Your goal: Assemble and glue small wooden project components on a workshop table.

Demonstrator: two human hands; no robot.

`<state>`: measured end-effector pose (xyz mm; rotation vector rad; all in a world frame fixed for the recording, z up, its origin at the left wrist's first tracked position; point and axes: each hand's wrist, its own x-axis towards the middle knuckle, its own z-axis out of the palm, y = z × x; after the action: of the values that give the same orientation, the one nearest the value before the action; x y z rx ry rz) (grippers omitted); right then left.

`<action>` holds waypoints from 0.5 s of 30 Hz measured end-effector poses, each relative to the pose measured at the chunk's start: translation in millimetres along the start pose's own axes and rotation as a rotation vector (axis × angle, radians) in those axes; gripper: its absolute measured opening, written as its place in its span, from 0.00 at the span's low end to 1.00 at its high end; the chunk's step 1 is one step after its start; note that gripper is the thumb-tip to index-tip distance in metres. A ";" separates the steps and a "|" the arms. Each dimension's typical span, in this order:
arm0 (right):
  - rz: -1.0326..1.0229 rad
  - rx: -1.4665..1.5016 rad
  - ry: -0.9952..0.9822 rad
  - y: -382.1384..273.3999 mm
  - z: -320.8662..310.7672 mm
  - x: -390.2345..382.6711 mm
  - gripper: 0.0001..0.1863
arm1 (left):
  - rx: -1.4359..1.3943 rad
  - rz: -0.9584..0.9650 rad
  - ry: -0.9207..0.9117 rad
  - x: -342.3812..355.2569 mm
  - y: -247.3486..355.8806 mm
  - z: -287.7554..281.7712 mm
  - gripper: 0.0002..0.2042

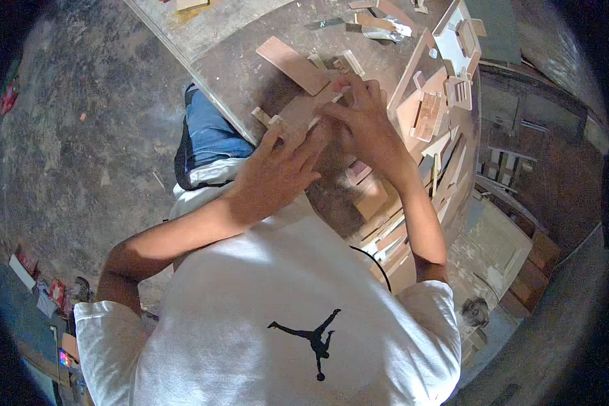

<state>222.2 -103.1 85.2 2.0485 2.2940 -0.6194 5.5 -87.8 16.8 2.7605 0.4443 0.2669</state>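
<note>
Both hands are together over the workbench, on a small wooden piece (298, 111) with a flat brown face and pale bits at its ends. My left hand (277, 166) grips its near left end, fingers curled beside a pale wood block (261, 116). At the right end, my right hand (369, 118) pinches with thumb and index finger; palm and fingers hide part of the piece. Just beyond lies a flat brown board (291, 64), set at a slant. Next to my right fingertips are short pale wood strips (354, 62).
The workbench (250, 40) has a straight left edge. Wood offcuts (446, 162) crowd its right side, along with a white-edged wooden frame (459, 37). Further scraps (379, 26) lie at the far end. Concrete floor (101, 122) spreads to the left; a pale panel (494, 243) stands lower right.
</note>
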 end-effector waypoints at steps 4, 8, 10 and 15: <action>-0.013 -0.040 -0.015 2.4 1.4 -2.8 0.21 | -0.015 0.015 0.071 -2.4 -0.5 5.9 0.30; -0.017 -0.075 0.060 0.9 8.5 -0.9 0.24 | -0.027 0.003 0.092 -1.7 0.3 3.4 0.26; 0.039 -0.032 0.062 0.3 4.3 -0.4 0.25 | -0.002 0.020 0.058 -1.7 -1.4 -0.1 0.28; 0.106 -0.020 0.214 5.8 -0.4 -1.0 0.26 | 0.075 0.016 0.048 -3.1 -4.6 1.7 0.30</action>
<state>228.0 -103.5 84.1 2.3124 2.2645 -0.3877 1.7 -85.2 13.2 2.8369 0.4541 0.3277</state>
